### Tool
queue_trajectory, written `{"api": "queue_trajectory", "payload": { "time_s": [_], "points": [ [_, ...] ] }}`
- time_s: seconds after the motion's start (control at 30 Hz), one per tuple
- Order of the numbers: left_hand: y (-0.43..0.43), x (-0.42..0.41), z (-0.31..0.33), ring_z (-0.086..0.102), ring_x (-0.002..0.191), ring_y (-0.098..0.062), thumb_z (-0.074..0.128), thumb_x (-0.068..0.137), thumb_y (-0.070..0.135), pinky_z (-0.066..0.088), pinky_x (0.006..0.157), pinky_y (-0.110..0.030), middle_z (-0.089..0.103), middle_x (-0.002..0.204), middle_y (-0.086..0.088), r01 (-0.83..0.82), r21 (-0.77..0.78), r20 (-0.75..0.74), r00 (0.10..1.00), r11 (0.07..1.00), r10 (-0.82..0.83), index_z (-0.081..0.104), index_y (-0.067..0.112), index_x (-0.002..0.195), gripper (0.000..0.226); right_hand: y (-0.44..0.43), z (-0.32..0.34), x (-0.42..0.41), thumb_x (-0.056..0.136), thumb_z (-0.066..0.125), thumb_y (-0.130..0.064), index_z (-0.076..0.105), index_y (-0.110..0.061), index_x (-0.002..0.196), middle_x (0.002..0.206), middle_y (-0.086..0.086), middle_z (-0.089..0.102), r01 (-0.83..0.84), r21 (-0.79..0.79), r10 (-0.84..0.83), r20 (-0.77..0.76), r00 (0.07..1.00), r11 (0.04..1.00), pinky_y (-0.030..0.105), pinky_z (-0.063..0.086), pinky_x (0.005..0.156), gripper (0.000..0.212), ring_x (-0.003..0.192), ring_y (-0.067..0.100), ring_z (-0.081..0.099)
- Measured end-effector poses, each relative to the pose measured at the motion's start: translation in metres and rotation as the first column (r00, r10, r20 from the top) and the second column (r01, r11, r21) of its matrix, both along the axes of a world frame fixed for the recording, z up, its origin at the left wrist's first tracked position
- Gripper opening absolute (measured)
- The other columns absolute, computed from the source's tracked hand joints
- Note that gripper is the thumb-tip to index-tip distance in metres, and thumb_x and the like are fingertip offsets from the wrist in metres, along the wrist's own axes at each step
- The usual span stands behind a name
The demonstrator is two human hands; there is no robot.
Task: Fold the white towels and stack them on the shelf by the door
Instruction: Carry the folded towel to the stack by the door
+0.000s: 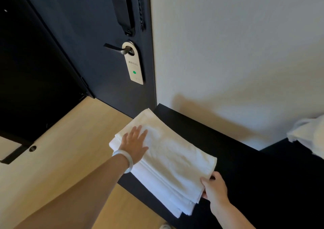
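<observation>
Left hand (pixel 134 143): grip spread, 5 fingers straight and slightly fanned, palm pressed flat on the top of the stack of folded white towels (pixel 175 158) near its far left end. It holds nothing. The fingers point away from the person, toward the door (pixel 87 53).

Right hand (pixel 214 187): grip closed on the stack's near right corner, thumb on the upper layer, fingers curled under the edge. How many layers it takes in cannot be told.

The stack lies on the black shelf (pixel 228 141) against the pale wall (pixel 228 44), just beside the door. It sits at an angle, with its left long edge overhanging the shelf front above the wooden floor (pixel 70 149). Several folded layers show, stepped along the near edge; the top surface is smooth, with faint creases.

Left forearm reaches in long and straight from the lower left, with a pale bangle (pixel 125 160) at the wrist. Right forearm enters short from the lower right, wrist bent toward the corner.

Other items: a lever handle (pixel 114 47) carrying a cream door hanger (pixel 134 67) with 1 green dot; a loose white cloth (pixel 310 137) at the right edge.
</observation>
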State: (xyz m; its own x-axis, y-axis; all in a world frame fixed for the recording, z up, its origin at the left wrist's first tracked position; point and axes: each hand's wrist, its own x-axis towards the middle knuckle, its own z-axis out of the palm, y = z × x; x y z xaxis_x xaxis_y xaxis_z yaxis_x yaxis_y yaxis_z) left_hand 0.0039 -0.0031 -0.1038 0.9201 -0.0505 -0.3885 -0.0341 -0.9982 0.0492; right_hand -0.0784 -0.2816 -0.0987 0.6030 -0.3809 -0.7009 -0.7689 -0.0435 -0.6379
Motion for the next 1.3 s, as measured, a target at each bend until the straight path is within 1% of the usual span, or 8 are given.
{"api": "queue_trajectory", "payload": {
  "time_s": [0.2, 0.33, 0.47, 0.6, 0.8, 0.9, 1.1, 1.3],
  "points": [
    [-0.007, -0.012, -0.014, -0.019, 0.148, -0.031, 0.03, 0.099, 0.058, -0.003, 0.121, -0.053, -0.026, 0.161, -0.004, 0.056, 0.091, -0.119, 0.992, 0.994, -0.044, -0.014, 0.03, 0.155, 0.076, 0.004, 0.002, -0.004, 0.092, 0.062, -0.002, 0.05, -0.013, 0.114, 0.107, 0.012, 0.06, -0.095, -0.162, 0.098, 0.005, 0.995, 0.982, 0.04, 0.06, 0.064, 0.028, 0.087, 0.026, 0.065],
    [-0.022, -0.016, -0.015, -0.027, 0.145, -0.035, 0.023, 0.092, 0.071, -0.017, 0.112, -0.058, -0.036, 0.156, -0.002, 0.097, 0.105, -0.051, 0.994, 0.99, -0.092, -0.023, 0.034, 0.151, 0.083, 0.018, 0.004, -0.007, 0.088, 0.068, -0.037, 0.015, -0.014, 0.157, 0.161, 0.01, 0.021, -0.461, -0.814, 0.673, -0.121, 0.73, 0.354, 0.037, 0.032, 0.116, 0.09, 0.145, 0.027, 0.031],
    [-0.027, -0.025, -0.029, -0.036, 0.14, -0.034, 0.024, 0.09, 0.075, -0.018, 0.112, -0.061, -0.042, 0.153, 0.001, 0.057, 0.037, -0.165, 0.985, 0.998, -0.051, -0.029, 0.038, 0.147, 0.086, 0.034, -0.017, -0.009, 0.099, 0.029, -0.059, 0.0, -0.016, 0.157, 0.163, 0.01, -0.005, -0.669, -0.727, 0.832, -0.272, 0.484, 0.152, 0.046, 0.005, 0.122, 0.078, 0.15, 0.031, -0.003],
    [-0.027, -0.027, -0.036, -0.038, 0.139, -0.034, 0.022, 0.09, 0.075, -0.017, 0.113, -0.062, -0.044, 0.152, 0.001, 0.057, 0.048, -0.184, 0.982, 0.997, -0.048, -0.032, 0.038, 0.145, 0.086, 0.023, -0.067, -0.012, 0.098, 0.002, -0.062, 0.035, -0.014, 0.151, 0.155, 0.018, 0.037, -0.768, -0.631, 0.826, -0.371, 0.424, 0.11, 0.052, 0.023, 0.114, 0.079, 0.144, 0.036, 0.027],
    [-0.032, -0.033, -0.03, -0.035, 0.141, -0.034, 0.023, 0.092, 0.072, -0.011, 0.116, -0.061, -0.042, 0.153, -0.001, 0.051, 0.066, -0.194, 0.98, 0.997, -0.037, -0.03, 0.035, 0.147, 0.085, 0.022, -0.02, -0.004, 0.102, 0.023, -0.055, -0.013, -0.02, 0.156, 0.163, 0.007, -0.02, -0.826, -0.559, 0.854, -0.393, 0.342, 0.074, 0.049, -0.002, 0.123, 0.073, 0.149, 0.026, -0.02],
    [-0.039, -0.037, -0.015, -0.027, 0.145, -0.034, 0.026, 0.098, 0.063, -0.006, 0.12, -0.055, -0.034, 0.157, -0.004, 0.047, 0.056, -0.226, 0.974, 0.997, -0.033, -0.023, 0.029, 0.152, 0.08, 0.007, 0.012, 0.0, 0.105, 0.029, -0.049, -0.006, -0.02, 0.158, 0.165, 0.004, -0.014, -0.858, -0.498, 0.86, -0.376, 0.346, 0.127, 0.045, 0.0, 0.123, 0.07, 0.152, 0.022, -0.012],
    [-0.106, -0.016, 0.04, -0.002, 0.151, -0.033, 0.032, 0.106, 0.036, 0.006, 0.121, -0.053, -0.006, 0.165, -0.009, 0.2, 0.106, -0.26, 0.951, 0.974, -0.167, -0.001, 0.017, 0.157, 0.065, -0.092, 0.096, -0.003, 0.106, 0.038, -0.04, 0.012, -0.021, 0.159, 0.166, -0.002, 0.0, -0.693, -0.616, 0.797, -0.167, 0.581, 0.376, 0.032, 0.008, 0.123, 0.062, 0.153, 0.017, -0.001],
    [-0.274, -0.016, 0.12, 0.008, 0.151, -0.023, 0.044, 0.102, 0.037, 0.011, 0.121, -0.044, 0.006, 0.164, -0.003, 0.386, -0.116, 0.055, 0.923, 0.915, -0.382, 0.011, 0.023, 0.157, 0.066, -0.252, 0.161, -0.024, 0.104, 0.044, -0.039, 0.015, -0.024, 0.157, 0.165, -0.004, -0.001, -0.385, -0.814, 0.614, -0.044, 0.788, 0.435, 0.031, 0.009, 0.123, 0.062, 0.152, 0.019, 0.0]
  ]
}}
